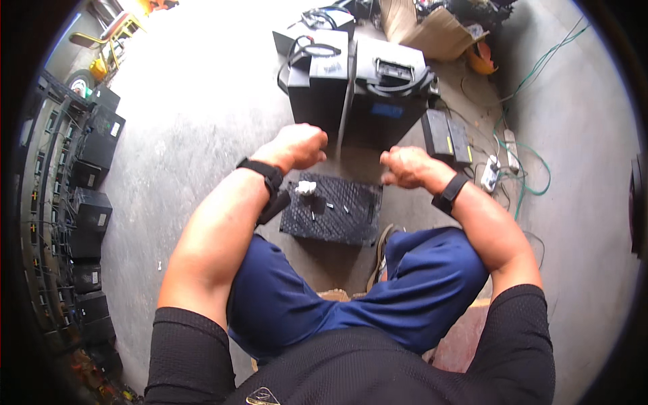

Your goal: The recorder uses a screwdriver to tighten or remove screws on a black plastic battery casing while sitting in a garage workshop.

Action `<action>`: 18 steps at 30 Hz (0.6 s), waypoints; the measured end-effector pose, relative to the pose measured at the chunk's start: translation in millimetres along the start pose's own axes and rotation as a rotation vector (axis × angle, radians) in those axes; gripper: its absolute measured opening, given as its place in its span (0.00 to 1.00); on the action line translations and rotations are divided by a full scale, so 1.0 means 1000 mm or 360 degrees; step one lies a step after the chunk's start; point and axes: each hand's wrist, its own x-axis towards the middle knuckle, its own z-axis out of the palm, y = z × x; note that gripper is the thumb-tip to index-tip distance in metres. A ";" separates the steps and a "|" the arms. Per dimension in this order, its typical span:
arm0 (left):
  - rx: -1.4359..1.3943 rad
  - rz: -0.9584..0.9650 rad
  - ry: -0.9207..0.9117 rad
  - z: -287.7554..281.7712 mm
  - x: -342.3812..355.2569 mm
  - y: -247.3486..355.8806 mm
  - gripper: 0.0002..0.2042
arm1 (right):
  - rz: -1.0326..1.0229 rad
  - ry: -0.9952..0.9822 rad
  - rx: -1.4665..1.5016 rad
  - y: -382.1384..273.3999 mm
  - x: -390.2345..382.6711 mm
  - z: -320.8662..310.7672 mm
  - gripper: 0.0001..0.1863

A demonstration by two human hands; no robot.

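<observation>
My left hand (305,144) is closed, its fingers curled inward, just in front of a tall black metal-cased box (318,94) with a cable on top. Opposite it, my right hand (407,167) is also closed, below a second black box (388,101) with a blue label and a black connector. Whatever either hand holds, if anything, is hidden. Between and below my hands lies a low black textured block (337,226). On it rest a crumpled white wad (306,188) and several small metal pieces, one a short pin or screw (347,209).
Dark boxes (92,216) line a rack at the left. At right lie two flat black units (449,138), a white power strip (491,173) and loose green cable (545,177). Torn cardboard (435,34) and an orange object (481,59) are at the back.
</observation>
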 end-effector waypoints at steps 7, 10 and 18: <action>0.0002 -0.0026 -0.0058 0.005 -0.002 0.005 0.15 | 0.0058 -0.0134 0.0019 -0.013 -0.006 -0.009 0.15; -0.0004 -0.0015 -0.0057 0.006 -0.003 0.005 0.16 | 0.0020 -0.0036 0.0021 -0.009 -0.005 -0.002 0.18; -0.0015 -0.0054 -0.0089 0.002 -0.002 0.006 0.16 | -0.0027 -0.0088 -0.0011 -0.004 -0.003 -0.004 0.16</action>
